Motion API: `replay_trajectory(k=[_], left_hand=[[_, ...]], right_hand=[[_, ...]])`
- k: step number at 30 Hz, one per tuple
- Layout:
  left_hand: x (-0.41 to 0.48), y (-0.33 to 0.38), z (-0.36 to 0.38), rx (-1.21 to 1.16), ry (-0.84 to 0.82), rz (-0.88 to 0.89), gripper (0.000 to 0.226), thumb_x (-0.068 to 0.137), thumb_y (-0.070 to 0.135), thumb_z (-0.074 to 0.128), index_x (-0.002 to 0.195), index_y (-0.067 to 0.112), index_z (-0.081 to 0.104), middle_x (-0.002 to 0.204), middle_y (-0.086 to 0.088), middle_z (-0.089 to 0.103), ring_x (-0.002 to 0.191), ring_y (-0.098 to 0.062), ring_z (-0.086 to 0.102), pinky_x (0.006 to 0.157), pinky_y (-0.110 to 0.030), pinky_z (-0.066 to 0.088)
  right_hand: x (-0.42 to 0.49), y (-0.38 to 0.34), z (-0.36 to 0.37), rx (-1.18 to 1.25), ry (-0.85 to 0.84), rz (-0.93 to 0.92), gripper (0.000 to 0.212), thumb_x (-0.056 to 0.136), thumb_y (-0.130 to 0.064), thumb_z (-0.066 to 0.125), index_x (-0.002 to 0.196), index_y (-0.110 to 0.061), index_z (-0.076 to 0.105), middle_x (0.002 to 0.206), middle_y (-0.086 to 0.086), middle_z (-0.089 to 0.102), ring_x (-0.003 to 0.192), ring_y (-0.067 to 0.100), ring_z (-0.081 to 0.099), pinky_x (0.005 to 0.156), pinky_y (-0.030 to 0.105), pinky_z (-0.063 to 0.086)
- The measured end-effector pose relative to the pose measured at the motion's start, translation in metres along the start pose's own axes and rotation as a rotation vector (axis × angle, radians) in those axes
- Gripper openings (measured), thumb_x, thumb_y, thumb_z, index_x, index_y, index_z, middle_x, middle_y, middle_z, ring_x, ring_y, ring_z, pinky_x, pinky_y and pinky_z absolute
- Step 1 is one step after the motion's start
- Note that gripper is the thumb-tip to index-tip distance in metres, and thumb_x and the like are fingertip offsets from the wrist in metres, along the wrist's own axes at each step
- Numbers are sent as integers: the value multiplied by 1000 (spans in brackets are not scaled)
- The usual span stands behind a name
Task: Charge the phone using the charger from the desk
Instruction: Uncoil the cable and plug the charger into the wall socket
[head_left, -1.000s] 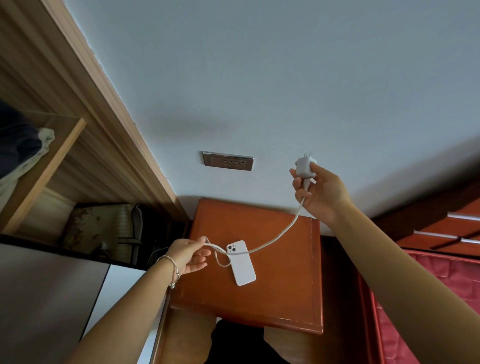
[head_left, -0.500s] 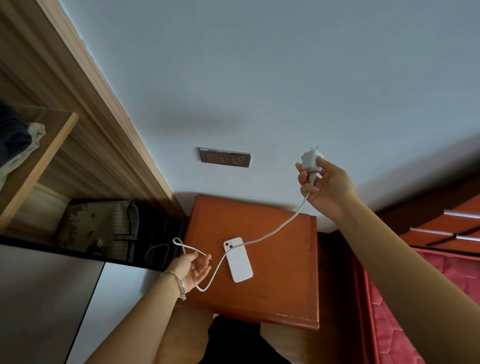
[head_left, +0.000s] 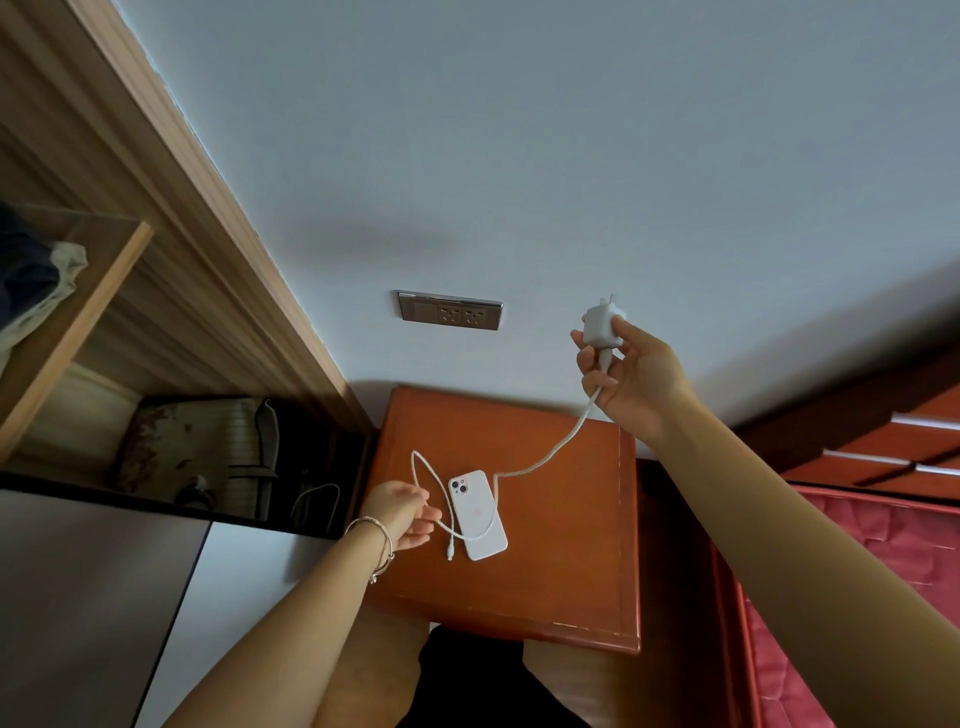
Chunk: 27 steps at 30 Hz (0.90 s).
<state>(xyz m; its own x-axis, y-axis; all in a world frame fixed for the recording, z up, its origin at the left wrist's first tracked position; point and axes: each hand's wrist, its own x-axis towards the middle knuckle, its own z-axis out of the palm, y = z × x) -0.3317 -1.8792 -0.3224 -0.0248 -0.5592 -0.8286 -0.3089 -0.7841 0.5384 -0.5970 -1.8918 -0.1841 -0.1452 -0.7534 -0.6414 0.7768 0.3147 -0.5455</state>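
Note:
A white phone (head_left: 477, 514) lies face down on the reddish wooden bedside table (head_left: 561, 561). My right hand (head_left: 631, 382) holds the white charger plug (head_left: 602, 326) up near the wall, prongs pointing up, to the right of the silver wall socket (head_left: 451, 310). The white cable (head_left: 550, 457) runs down from the plug, loops across the phone and the table, and its free connector end (head_left: 450, 552) rests left of the phone. My left hand (head_left: 402, 514), with a bracelet on its wrist, pinches the cable loop just left of the phone.
A wooden wardrobe with open shelves (head_left: 104, 322) stands on the left, with clothes and a bag inside. A red mattress (head_left: 852, 597) and dark wooden bed frame (head_left: 883, 431) lie on the right. My legs show below the table's front edge.
My right hand has lifted the plug slightly higher and to the right. My left hand slid along the cable, and the loop and connector end now lie on the table beside the phone.

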Motion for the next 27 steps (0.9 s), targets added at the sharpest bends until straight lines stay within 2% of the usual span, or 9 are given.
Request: replay_trajectory(k=[3, 7, 12, 14, 16, 18, 21, 25, 27], left_hand=[[-5, 12, 2, 12, -9, 125, 15, 92, 10, 48, 95, 7, 62, 83, -10, 70, 69, -18, 62, 70, -32, 54], [-15, 34, 10, 25, -32, 314, 17, 91, 7, 47, 96, 8, 64, 86, -5, 71, 78, -17, 66, 73, -28, 53], [-31, 67, 30, 169, -219, 605, 27, 88, 7, 49, 110, 15, 63, 105, 3, 70, 101, -6, 62, 85, -20, 49], [-38, 78, 38, 249, -296, 705, 31, 88, 7, 51, 115, 17, 62, 113, 5, 67, 107, -1, 59, 89, -11, 44], [-43, 85, 46, 269, -374, 735, 32, 87, 8, 53, 116, 19, 62, 116, 7, 66, 109, 0, 58, 89, -8, 42], [-46, 87, 50, 281, -424, 740, 28, 86, 11, 55, 110, 22, 66, 114, 7, 68, 108, -3, 60, 91, -15, 45], [-48, 81, 52, 271, -450, 747, 20, 84, 15, 59, 101, 21, 68, 99, 5, 73, 99, -7, 65, 89, -27, 51], [-46, 68, 47, 133, -371, 755, 13, 85, 10, 60, 94, 13, 70, 83, 0, 72, 83, -5, 69, 71, -14, 49], [-41, 62, 39, 97, -308, 736, 12, 87, 10, 59, 94, 9, 69, 82, -3, 71, 78, -2, 68, 69, -12, 48]], right_hand=[[0, 1, 1, 1, -4, 1, 21, 94, -24, 48, 104, -6, 54, 95, 11, 63, 63, 12, 56, 40, 15, 33], [0, 3, 5, 31, -44, -7, 23, 94, -24, 48, 104, -5, 56, 94, 11, 64, 66, 13, 56, 47, 17, 44], [-2, 7, 17, 105, -97, 13, 32, 93, -21, 50, 82, 3, 67, 90, 15, 65, 69, 17, 57, 71, 23, 50], [-2, 9, 20, 126, -110, 10, 25, 93, -20, 51, 90, 3, 61, 89, 16, 66, 68, 18, 58, 69, 23, 53], [-1, 10, 21, 131, -122, 0, 23, 93, -20, 51, 94, 2, 58, 89, 16, 66, 69, 17, 59, 67, 23, 55], [-1, 11, 21, 129, -122, -7, 23, 93, -20, 52, 93, 2, 58, 89, 15, 67, 69, 17, 60, 66, 23, 55], [2, 14, 23, 164, -115, -7, 24, 94, -19, 52, 96, 4, 56, 93, 16, 67, 74, 19, 65, 66, 26, 58], [14, 23, 30, 155, -108, 12, 31, 95, -21, 50, 111, 5, 52, 97, 13, 66, 69, 17, 69, 66, 26, 59], [23, 31, 35, 120, -99, 21, 31, 95, -20, 49, 113, 5, 51, 96, 13, 65, 64, 14, 68, 68, 25, 58]])
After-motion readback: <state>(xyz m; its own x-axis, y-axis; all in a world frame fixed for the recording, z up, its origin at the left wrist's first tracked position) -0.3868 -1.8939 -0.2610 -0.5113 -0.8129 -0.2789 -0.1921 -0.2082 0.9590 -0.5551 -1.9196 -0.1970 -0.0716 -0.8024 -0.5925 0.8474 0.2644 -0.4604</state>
